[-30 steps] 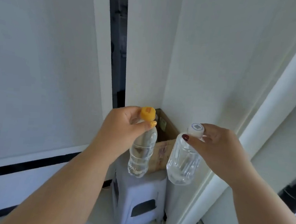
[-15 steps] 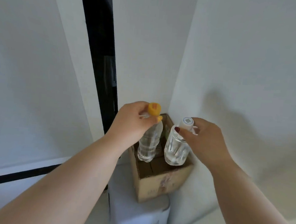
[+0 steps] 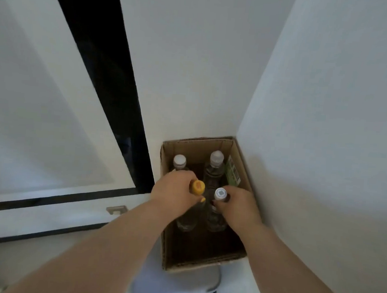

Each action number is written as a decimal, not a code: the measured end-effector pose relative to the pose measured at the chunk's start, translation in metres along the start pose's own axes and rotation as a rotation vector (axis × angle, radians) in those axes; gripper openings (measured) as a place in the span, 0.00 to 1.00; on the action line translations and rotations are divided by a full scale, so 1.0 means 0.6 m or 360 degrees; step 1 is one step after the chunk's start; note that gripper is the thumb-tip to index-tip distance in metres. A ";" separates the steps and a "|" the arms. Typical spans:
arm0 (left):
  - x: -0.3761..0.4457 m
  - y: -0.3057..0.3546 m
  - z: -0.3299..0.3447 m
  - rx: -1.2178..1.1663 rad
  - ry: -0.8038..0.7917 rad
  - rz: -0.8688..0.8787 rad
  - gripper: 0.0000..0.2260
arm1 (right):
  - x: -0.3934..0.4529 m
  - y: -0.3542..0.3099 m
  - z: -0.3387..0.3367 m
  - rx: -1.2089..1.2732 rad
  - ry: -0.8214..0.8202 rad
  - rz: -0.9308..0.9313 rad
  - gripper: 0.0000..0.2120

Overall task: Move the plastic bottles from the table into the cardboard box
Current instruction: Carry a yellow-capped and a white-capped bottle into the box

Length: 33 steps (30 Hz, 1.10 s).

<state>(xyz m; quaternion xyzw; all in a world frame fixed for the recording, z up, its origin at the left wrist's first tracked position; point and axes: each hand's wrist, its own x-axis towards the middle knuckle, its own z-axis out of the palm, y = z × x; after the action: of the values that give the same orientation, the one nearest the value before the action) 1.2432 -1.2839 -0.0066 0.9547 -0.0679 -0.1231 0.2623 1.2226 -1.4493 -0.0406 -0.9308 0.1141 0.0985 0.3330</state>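
Note:
An open cardboard box point(image 3: 166, 247) sits in the corner on a pale plastic stool. My left hand point(image 3: 175, 192) grips the neck of a clear bottle with a yellow cap point(image 3: 197, 187), lowered inside the box. Beside it, my right hand point(image 3: 239, 204) holds the neck of a clear bottle with a white cap point(image 3: 220, 193), also down in the box. Two more clear bottles stand upright at the far end: one with a white cap point(image 3: 179, 161) on the left, one with a grey cap point(image 3: 217, 158) on the right.
White walls close in behind and to the right of the box. A black vertical strip point(image 3: 106, 71) and white panels run along the left. The stool point(image 3: 178, 287) carries the box. A green label point(image 3: 232, 173) is stuck on the box's inner right wall.
Both hands have gone down with their bottles, from above the box rim to deep inside it. The view has tilted to look straight down into the box.

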 end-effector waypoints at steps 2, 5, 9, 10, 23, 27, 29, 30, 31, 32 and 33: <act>0.020 -0.008 0.016 0.0165 -0.0005 0.0002 0.10 | 0.025 0.008 0.017 -0.0071 -0.0063 0.0060 0.06; 0.036 -0.020 0.036 0.0394 0.0021 0.0036 0.09 | 0.048 0.015 0.032 -0.0245 -0.0112 0.0090 0.08; 0.051 -0.033 0.047 0.0577 0.0006 0.0042 0.06 | 0.066 0.026 0.050 -0.0268 -0.0079 0.0132 0.08; 0.056 -0.034 0.046 0.0601 -0.0003 0.0035 0.04 | 0.070 0.028 0.054 -0.0266 -0.0070 0.0153 0.08; 0.056 -0.062 0.049 0.0810 -0.0029 0.0168 0.08 | 0.072 0.016 0.061 -0.0620 -0.0148 0.0270 0.06; 0.054 -0.066 0.052 0.0764 0.0016 0.0183 0.08 | 0.075 0.011 0.057 -0.0695 -0.0189 0.0261 0.08; 0.055 -0.062 0.048 0.0771 0.0004 0.0181 0.09 | 0.076 0.011 0.058 -0.0735 -0.0201 0.0235 0.09; 0.054 -0.060 0.047 0.0778 -0.0014 0.0177 0.10 | 0.075 0.012 0.059 -0.0748 -0.0202 0.0207 0.10; 0.053 -0.058 0.044 0.0781 -0.0031 0.0174 0.10 | 0.074 0.013 0.060 -0.0750 -0.0204 0.0174 0.11; 0.052 -0.057 0.043 0.0766 -0.0045 0.0168 0.11 | 0.073 0.014 0.061 -0.0748 -0.0210 0.0147 0.11; 0.051 -0.059 0.042 0.0728 -0.0062 0.0156 0.11 | 0.071 0.014 0.061 -0.0746 -0.0216 0.0124 0.12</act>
<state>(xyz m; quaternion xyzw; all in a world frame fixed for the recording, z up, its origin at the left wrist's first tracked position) 1.2678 -1.2719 -0.0518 0.9823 -0.1454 -0.1102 0.0434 1.2569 -1.4385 -0.0842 -0.9687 0.1013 0.1975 0.1109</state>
